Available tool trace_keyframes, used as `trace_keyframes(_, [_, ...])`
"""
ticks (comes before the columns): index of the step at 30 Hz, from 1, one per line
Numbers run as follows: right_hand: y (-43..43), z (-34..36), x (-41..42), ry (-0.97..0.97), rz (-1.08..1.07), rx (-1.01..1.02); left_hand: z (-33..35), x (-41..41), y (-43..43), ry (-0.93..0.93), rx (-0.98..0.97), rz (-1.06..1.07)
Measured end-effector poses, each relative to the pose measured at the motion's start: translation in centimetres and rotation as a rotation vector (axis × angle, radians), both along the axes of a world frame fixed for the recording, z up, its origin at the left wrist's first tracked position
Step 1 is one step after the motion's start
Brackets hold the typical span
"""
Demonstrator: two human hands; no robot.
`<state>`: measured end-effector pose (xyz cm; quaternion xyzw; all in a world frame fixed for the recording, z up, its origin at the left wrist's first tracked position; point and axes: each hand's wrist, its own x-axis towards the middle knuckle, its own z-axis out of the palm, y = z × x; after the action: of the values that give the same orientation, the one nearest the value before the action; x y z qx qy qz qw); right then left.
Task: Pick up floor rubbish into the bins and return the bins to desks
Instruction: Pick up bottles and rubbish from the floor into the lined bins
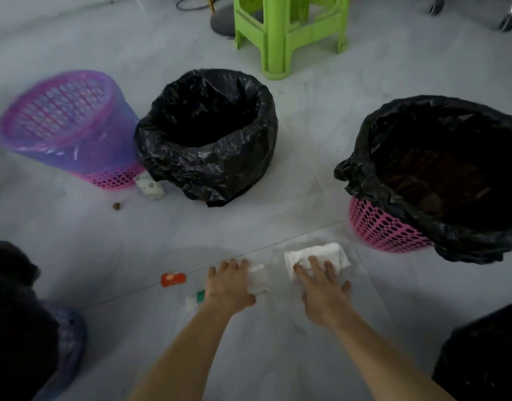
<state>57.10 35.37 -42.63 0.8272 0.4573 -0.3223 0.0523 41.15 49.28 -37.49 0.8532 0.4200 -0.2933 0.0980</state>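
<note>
Three bins stand on the grey floor: a pink mesh bin with a purple liner (66, 125) at left, a bin wrapped in a black bag (208, 134) in the middle, and a pink mesh bin with a black bag (439, 180) at right. My right hand (324, 290) lies flat with its fingers on a white crumpled tissue (330, 253). My left hand (228, 282) rests on a smaller white tissue (259, 280). An orange wrapper (173, 279) and a small white and green tube (195, 299) lie left of my left hand.
A white packet (150, 186) and a brown scrap (116, 206) lie by the purple bin. A green plastic stool (289, 33) stands behind the bins. Two more bagged bins sit at the lower left (32, 328) and lower right (486, 354) edges.
</note>
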Motion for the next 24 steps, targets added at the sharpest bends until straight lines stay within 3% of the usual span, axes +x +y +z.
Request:
trace_keyframes(5, [-3.5, 1.7, -3.1, -0.02, 0.032, -0.005, 7.0, -3.8, -1.3, -0.231, 0.032, 0.07])
trace_keyframes(8, [-4.6, 3.7, -5.5, -0.063, 0.077, 0.132, 12.0, -7.2, -2.3, -0.383, 0.079, 0.112])
trace_keyframes(12, [-5.5, 4.2, -8.1, 0.117, 0.034, -0.019, 18.7, -12.7, -4.0, -0.581, 0.187, 0.181])
trace_keyframes(16, [-0.7, 12.1, -13.1, 0.237, -0.056, 0.228, 25.7, -19.7, -5.5, -0.776, 0.332, 0.364])
trace_keyframes(21, [4.5, 24.7, -22.4, 0.653, -0.273, 0.63, 31.9, -30.5, -7.8, -1.089, 0.526, 0.69])
trace_keyframes(24, [4.9, 30.4, -29.4, 0.921, -0.224, 0.693, 34.6, -38.1, -9.9, -1.115, 0.657, 0.851])
